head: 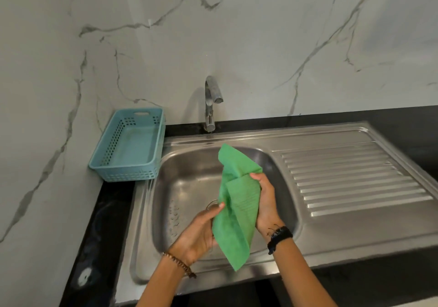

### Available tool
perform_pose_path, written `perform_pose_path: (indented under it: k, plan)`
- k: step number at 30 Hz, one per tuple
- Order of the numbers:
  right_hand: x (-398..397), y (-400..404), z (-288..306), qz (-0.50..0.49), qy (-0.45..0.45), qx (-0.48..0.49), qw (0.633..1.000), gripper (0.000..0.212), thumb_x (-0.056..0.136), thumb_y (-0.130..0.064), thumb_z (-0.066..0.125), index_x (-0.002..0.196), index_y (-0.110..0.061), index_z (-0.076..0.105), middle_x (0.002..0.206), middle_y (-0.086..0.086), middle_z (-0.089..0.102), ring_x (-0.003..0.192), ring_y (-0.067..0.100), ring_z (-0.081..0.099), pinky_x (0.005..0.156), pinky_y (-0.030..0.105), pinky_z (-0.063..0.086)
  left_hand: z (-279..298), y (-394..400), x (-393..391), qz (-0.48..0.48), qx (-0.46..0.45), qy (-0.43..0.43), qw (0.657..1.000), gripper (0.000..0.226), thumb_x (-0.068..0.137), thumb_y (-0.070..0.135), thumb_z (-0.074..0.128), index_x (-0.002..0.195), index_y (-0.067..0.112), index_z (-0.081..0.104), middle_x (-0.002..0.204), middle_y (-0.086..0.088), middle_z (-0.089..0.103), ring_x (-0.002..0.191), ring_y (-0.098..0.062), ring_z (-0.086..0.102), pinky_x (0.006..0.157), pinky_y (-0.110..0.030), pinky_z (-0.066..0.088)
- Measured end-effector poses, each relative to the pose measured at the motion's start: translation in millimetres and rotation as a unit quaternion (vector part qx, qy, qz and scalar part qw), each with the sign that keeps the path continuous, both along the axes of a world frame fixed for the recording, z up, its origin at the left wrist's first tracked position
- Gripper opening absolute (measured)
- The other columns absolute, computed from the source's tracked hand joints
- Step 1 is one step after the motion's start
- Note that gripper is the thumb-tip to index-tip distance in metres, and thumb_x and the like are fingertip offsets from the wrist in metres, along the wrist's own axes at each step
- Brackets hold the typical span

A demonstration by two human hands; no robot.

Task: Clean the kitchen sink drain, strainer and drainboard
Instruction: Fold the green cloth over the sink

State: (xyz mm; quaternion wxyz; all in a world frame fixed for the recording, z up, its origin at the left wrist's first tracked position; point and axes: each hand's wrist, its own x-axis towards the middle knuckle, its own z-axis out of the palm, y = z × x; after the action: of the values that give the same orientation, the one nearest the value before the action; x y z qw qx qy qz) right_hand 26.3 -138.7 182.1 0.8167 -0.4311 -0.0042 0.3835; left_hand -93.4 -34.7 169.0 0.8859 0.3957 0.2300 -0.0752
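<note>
A green cloth (238, 202) hangs over the steel sink basin (180, 188), held up between both my hands. My right hand (266, 200) grips its right side, fingers curled round a fold near the top. My left hand (201, 230) holds the lower left part, thumb lying on the front of the cloth. The cloth hides most of the drain (211, 204); only a piece of its ring shows at the cloth's left edge. The ribbed drainboard (350, 181) lies to the right of the basin. I cannot see the strainer.
A chrome tap (210, 102) stands behind the basin. A light blue plastic basket (130, 144) sits in the left corner on the black counter (104, 223). Marble wall runs behind and to the left. Water drops lie on the basin's left floor.
</note>
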Motion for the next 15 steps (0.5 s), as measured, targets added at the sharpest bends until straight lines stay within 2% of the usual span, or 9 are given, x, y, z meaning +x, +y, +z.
perform_pose_path:
  k: [2,4,6,7,9,12,15]
  plan:
    - [9.4,-9.5,-1.0,0.004,0.010,0.018,1.000,0.044,0.074,-0.032,0.053,0.108,-0.007,0.066,0.091,0.013,0.071,0.080,0.027,0.067,0.073,0.035,0.054,1.3,10.8,-2.6,0.021,0.048,0.005,0.999,0.046,0.072,0.020,0.066,0.116,0.008,0.060,0.100,-0.008,0.073,0.084,-0.018,0.071,0.065,-0.028,0.058]
    - [13.7,-17.2,-4.9,0.026,0.037,0.025,0.999,0.048,0.076,-0.043,0.053,0.109,-0.011,0.069,0.102,0.012,0.071,0.090,0.028,0.067,0.081,0.039,0.051,4.4,23.8,-4.4,0.066,0.116,0.010,0.991,0.047,0.069,0.017,0.068,0.116,0.015,0.060,0.100,-0.004,0.072,0.082,-0.017,0.070,0.062,-0.028,0.058]
    - [14.8,-22.4,-11.1,0.046,0.036,0.000,0.998,0.051,0.078,-0.053,0.052,0.109,-0.016,0.070,0.110,0.010,0.071,0.097,0.027,0.068,0.081,0.040,0.052,8.1,36.1,-3.8,0.105,0.197,0.019,0.975,0.042,0.073,0.011,0.068,0.112,0.023,0.060,0.102,0.001,0.071,0.083,-0.016,0.069,0.061,-0.028,0.056]
    - [14.9,-23.7,-13.6,0.053,0.024,-0.014,0.998,0.048,0.079,-0.051,0.053,0.110,-0.019,0.069,0.113,0.009,0.070,0.100,0.026,0.068,0.080,0.040,0.053,9.2,41.9,-3.0,0.122,0.229,0.020,0.965,0.040,0.077,0.006,0.067,0.111,0.025,0.059,0.103,0.003,0.070,0.083,-0.015,0.068,0.060,-0.028,0.056]
    - [15.3,-25.3,-17.3,0.076,-0.005,-0.032,0.997,0.041,0.082,-0.037,0.057,0.118,-0.019,0.064,0.117,0.007,0.069,0.103,0.024,0.067,0.079,0.038,0.054,10.2,51.7,-2.1,0.148,0.269,0.014,0.952,0.041,0.080,0.001,0.064,0.109,0.028,0.057,0.099,0.005,0.071,0.083,-0.014,0.068,0.059,-0.026,0.056]
    - [15.7,-24.6,-20.1,0.098,-0.064,-0.081,0.990,0.042,0.083,-0.010,0.060,0.125,-0.013,0.055,0.119,0.009,0.066,0.101,0.021,0.067,0.076,0.031,0.056,10.5,61.1,-3.1,0.160,0.296,0.008,0.942,0.042,0.082,0.002,0.062,0.109,0.034,0.055,0.085,0.008,0.075,0.073,-0.007,0.070,0.054,-0.020,0.054]
    - [19.2,-23.3,-16.2,0.112,-0.112,-0.130,0.979,0.040,0.086,0.000,0.056,0.125,-0.008,0.053,0.115,0.009,0.067,0.093,0.018,0.068,0.069,0.026,0.058,13.2,64.4,-0.9,0.148,0.309,0.018,0.939,0.048,0.083,0.000,0.061,0.117,0.031,0.050,0.099,-0.003,0.069,0.077,-0.014,0.068,0.057,-0.023,0.054]
